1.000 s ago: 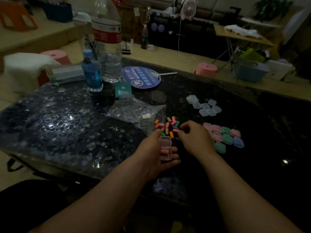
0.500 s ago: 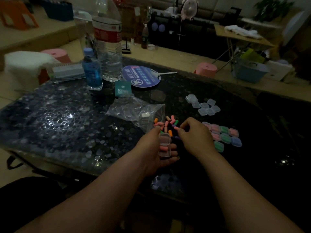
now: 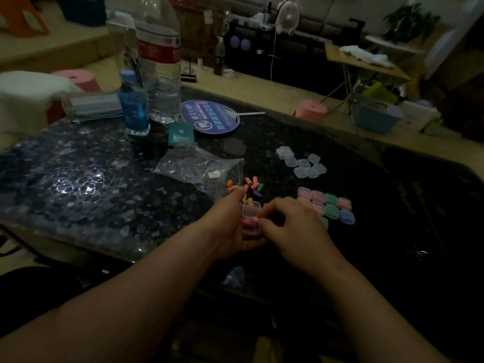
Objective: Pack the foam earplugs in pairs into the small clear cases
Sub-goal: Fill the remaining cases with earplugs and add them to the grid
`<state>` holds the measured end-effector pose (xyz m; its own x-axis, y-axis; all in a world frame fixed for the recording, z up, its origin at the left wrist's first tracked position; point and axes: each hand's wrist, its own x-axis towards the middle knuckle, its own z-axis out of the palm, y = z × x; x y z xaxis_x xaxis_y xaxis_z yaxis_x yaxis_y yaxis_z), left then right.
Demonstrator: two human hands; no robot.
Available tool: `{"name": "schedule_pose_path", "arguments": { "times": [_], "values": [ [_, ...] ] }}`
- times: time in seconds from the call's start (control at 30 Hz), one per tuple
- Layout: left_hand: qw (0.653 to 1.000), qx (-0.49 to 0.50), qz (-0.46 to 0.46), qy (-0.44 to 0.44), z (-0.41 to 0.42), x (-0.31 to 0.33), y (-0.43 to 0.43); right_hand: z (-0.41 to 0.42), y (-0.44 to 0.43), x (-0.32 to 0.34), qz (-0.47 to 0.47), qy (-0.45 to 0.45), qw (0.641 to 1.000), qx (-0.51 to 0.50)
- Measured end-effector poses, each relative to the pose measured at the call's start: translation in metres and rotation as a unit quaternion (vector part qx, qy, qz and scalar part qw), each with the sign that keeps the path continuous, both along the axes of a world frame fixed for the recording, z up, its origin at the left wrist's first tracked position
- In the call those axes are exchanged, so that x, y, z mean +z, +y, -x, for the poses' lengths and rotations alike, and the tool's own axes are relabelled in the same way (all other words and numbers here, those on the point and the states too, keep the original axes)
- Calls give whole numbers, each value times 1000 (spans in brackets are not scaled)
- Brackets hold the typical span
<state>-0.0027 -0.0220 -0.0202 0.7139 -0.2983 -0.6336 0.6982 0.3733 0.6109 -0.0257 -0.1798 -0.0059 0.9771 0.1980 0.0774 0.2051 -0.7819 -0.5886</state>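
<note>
Near the centre of the frame, the left hand (image 3: pixel 230 229) cradled an open clear case (image 3: pixel 251 218), fingers curled under and around it, its lid tipped up toward the pile of loose earplugs (image 3: pixel 250 188) just above. Pink foam showed in the case's lower half, though the dim light hid whether that was one plug or two. The right hand (image 3: pixel 290 222) had its fingers bent in, tips against the case's right edge; whether they pinched an earplug could not be told. The step looked like loading the pair. The next move would call for seating both plugs flat, folding the lid down and pressing until it caught, then setting the case among the filled cases (image 3: pixel 327 205) at right, below the empty cases (image 3: pixel 301 165).
</note>
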Motion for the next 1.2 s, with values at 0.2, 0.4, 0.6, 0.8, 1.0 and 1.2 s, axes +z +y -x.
{"name": "schedule_pose_path", "arguments": {
  "times": [0.2, 0.4, 0.6, 0.8, 1.0, 1.2],
  "values": [
    [1000, -14, 3, -4, 2, 1, -3, 4, 3, -10, 19, -34, 999, 28],
    [1000, -9, 11, -13, -2, 1, -1, 1, 6, -11, 33, -27, 998, 36],
    [1000, -18, -3, -21, -8, -6, 1, -5, -7, -1, -26, -22, 999, -9],
    [999, -33, -10, -28, -8, -5, 2, -12, -25, -1, 19, 67, 997, 34],
    [997, -61, 44, -31, -1, 3, -4, -4, -9, -13, 19, 16, 997, 73],
    [998, -25, 38, -39, -5, 3, 0, 1, -1, -13, 53, -87, 992, 76]
  ]
}}
